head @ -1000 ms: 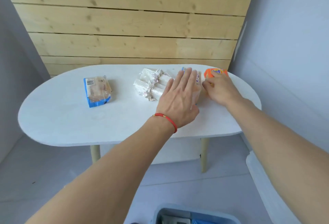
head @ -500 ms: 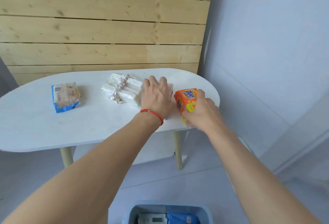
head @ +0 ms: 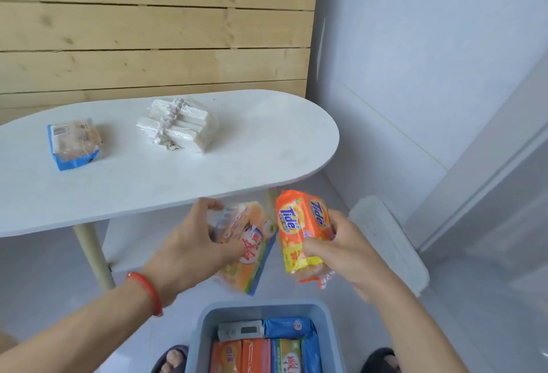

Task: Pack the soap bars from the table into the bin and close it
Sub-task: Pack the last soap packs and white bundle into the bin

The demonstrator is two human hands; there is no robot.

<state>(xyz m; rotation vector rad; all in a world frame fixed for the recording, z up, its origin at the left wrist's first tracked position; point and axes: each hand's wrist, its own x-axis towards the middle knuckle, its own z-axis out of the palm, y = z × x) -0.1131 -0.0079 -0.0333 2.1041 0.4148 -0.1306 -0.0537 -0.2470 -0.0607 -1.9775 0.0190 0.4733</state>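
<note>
My right hand (head: 347,251) grips an orange Tide soap pack (head: 302,230) in the air, below the table's front edge. My left hand (head: 192,242) holds a clear-wrapped pale orange soap pack (head: 252,254) beside it. Both packs hang above the grey-blue bin (head: 207,322) on the floor, which stands open with several wrapped soap bars (head: 267,349) inside. On the white oval table (head: 267,141) lie a bundle of white soap bars (head: 178,126) and a blue-edged soap pack (head: 74,144) to the left.
A white slab (head: 388,242), perhaps the bin's lid, leans by the right wall. Wooden table legs (head: 92,254) stand left of my hands. My slippered feet (head: 172,358) flank the bin. A plank wall runs behind the table.
Both hands have lifted their soap packs off the table's right end and brought them down and towards me, over the bin. My view has tilted down, showing more of the bin.
</note>
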